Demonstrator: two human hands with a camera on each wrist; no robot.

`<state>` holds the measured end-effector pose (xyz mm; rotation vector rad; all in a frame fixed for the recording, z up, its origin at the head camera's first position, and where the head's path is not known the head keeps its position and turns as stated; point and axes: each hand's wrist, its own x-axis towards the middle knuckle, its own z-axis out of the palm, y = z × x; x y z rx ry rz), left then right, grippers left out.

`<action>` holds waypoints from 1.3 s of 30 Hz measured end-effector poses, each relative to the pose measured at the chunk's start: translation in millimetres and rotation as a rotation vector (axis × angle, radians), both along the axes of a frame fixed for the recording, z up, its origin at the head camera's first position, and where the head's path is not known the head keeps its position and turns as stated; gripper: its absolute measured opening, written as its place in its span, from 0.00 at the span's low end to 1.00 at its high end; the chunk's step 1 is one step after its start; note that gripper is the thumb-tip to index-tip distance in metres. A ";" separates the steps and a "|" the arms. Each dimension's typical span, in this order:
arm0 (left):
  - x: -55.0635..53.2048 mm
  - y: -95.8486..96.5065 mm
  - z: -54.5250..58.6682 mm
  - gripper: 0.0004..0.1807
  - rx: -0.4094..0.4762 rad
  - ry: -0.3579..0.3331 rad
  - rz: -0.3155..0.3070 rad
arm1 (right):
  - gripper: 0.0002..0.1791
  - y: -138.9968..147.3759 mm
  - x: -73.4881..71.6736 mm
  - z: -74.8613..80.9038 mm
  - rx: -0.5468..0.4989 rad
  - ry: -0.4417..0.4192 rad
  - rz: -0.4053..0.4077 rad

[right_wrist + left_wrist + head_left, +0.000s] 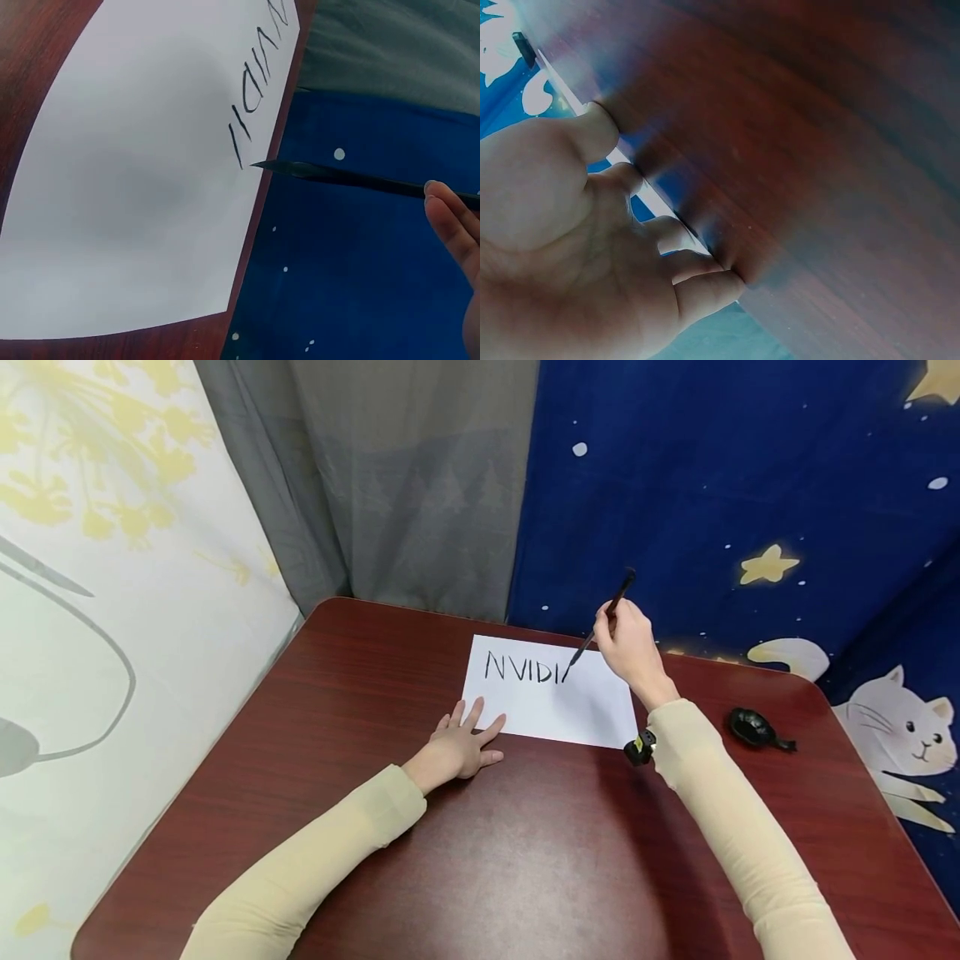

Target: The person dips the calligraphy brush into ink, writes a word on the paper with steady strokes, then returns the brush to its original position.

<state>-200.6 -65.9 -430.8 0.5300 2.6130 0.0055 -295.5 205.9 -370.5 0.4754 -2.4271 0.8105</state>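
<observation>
A white sheet of paper (555,714) lies near the table's far edge. Across its upper part run dark brushed letters (525,668) reading "NVIDI", followed by one slanted stroke. My right hand (632,643) pinches a dark, slender writing brush (589,639) partway along its handle. In the right wrist view the pointed tip of the brush (330,173) is just beside the top of that last stroke. My left hand (459,748) rests with spread fingers at the paper's lower left corner, fingertips over its edge. The left wrist view shows the palm (577,240) and fingers from below.
To the right of the paper, a small black dish (752,728) with a short handle sits on the reddish-brown table (525,860). Behind the table hang a grey curtain (427,493) and a blue one (675,485) with stars. A black wrist camera (640,748) is on the right sleeve.
</observation>
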 end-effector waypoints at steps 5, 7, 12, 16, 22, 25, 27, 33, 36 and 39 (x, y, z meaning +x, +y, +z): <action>1.2 -0.6 -0.4 0.36 0.007 0.007 -0.004 | 0.11 2.8 -0.7 -3.3 0.000 0.001 -0.005; 0.9 -0.4 -0.7 0.35 0.009 0.008 -0.001 | 0.11 3.0 -0.8 -3.4 -0.002 0.000 -0.004; -1.4 0.0 -3.1 0.35 0.012 -0.002 0.007 | 0.11 3.5 -1.4 -4.2 -0.003 -0.024 -0.004; -4.7 0.2 -7.7 0.36 0.004 -0.016 0.011 | 0.12 4.2 -1.3 -5.2 0.000 -0.038 -0.009; -4.9 0.1 -8.1 0.36 0.010 -0.020 0.018 | 0.12 4.6 -1.0 -5.3 0.006 -0.042 -0.009; -1.8 -0.4 -3.2 0.35 0.019 -0.013 0.015 | 0.12 5.3 -0.7 -5.2 0.008 -0.053 -0.011; 0.0 -0.6 -0.5 0.35 0.031 -0.010 0.016 | 0.12 6.2 -0.3 -5.1 0.012 -0.062 -0.015; 0.7 -1.2 0.8 0.35 0.041 -0.004 0.012 | 0.12 8.5 0.2 -3.8 0.013 -0.093 -0.018; 0.2 -1.0 0.5 0.35 0.041 -0.001 0.010 | 0.13 9.5 1.0 -2.3 0.012 -0.114 -0.024; 0.8 -0.7 1.4 0.36 0.042 0.000 0.009 | 0.13 10.4 2.2 -0.7 0.012 -0.129 -0.030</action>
